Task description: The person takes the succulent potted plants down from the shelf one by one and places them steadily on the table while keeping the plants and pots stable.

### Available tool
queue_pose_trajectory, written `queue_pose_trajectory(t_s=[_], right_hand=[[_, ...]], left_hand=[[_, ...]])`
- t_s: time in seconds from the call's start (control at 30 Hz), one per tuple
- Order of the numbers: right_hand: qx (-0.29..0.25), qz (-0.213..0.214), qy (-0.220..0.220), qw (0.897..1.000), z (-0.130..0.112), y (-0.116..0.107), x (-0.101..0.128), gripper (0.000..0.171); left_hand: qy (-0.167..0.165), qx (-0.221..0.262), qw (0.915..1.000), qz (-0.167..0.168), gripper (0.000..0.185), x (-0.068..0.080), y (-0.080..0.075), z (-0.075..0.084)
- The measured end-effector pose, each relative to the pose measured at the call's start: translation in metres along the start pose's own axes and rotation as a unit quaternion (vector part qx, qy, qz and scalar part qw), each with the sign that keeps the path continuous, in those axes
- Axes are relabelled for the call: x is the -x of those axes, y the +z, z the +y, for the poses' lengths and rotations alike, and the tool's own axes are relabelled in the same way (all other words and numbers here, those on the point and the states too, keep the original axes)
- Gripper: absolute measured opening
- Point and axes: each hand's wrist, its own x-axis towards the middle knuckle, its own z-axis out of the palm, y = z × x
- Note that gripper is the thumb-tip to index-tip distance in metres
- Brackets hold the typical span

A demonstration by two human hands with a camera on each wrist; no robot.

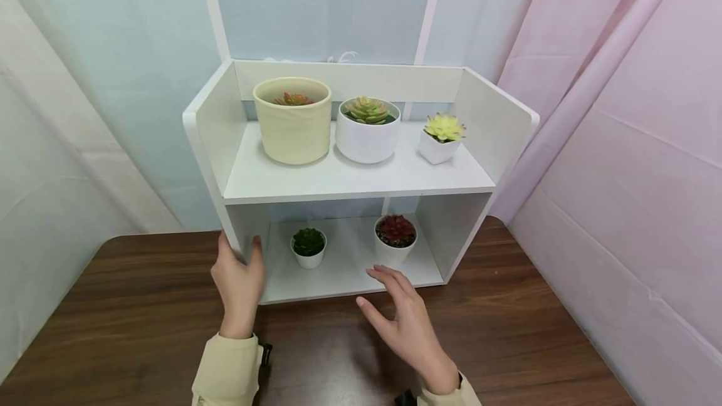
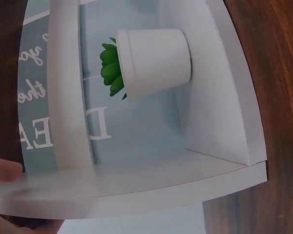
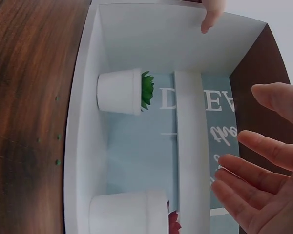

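Observation:
A white two-tier shelf (image 1: 350,192) stands on the wooden table. My left hand (image 1: 239,277) grips the front edge of its left side panel, thumb inside and fingers outside. In front of the lower tier, my right hand (image 1: 403,324) hovers with fingers spread, holding nothing. Nearest to it is a white pot with a dark red succulent (image 1: 396,232) on the lower right. A smaller white pot with a green succulent (image 1: 308,244) sits on the lower left, beside the left hand. In the right wrist view, the right fingers (image 3: 254,190) are loosely extended.
On the upper tier stand a cream pot (image 1: 293,127), a white round pot (image 1: 368,136) with a green succulent, and a small angular pot (image 1: 437,148) with a yellow-green one. Pale curtains (image 1: 101,111) hang behind. The brown tabletop (image 1: 524,324) extends around the shelf.

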Motion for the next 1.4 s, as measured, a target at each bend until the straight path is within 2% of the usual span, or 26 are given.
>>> queue_pose_trajectory(t_s=[0.13, 0.47, 0.63, 0.87, 1.07, 1.4], right_hand=[[-0.001, -0.001, -0.007, 1.0, -0.002, -0.001, -0.004, 0.044], [-0.039, -0.011, -0.016, 0.999, -0.012, -0.006, -0.017, 0.045], [-0.056, 0.002, -0.031, 0.998, -0.019, -0.007, -0.024, 0.047], [-0.071, 0.008, -0.023, 0.997, -0.027, -0.009, -0.031, 0.049], [-0.075, 0.02, -0.035, 0.996, -0.032, -0.01, -0.034, 0.052], [-0.083, 0.022, -0.03, 0.996, -0.037, -0.013, -0.041, 0.049]], left_hand=[[0.003, -0.001, 1.0, -0.001, 0.035, -0.003, 0.0, -0.001], [0.015, -0.012, 0.9998, -0.002, 0.025, -0.007, 0.001, -0.003], [0.011, -0.015, 0.9998, -0.007, 0.024, -0.008, 0.001, -0.003], [0.008, -0.014, 0.9998, -0.009, 0.024, -0.009, 0.002, -0.003], [0.008, -0.012, 0.9998, -0.011, 0.024, -0.008, 0.001, -0.004], [0.011, -0.01, 0.9998, -0.013, 0.024, -0.008, 0.003, -0.006]])
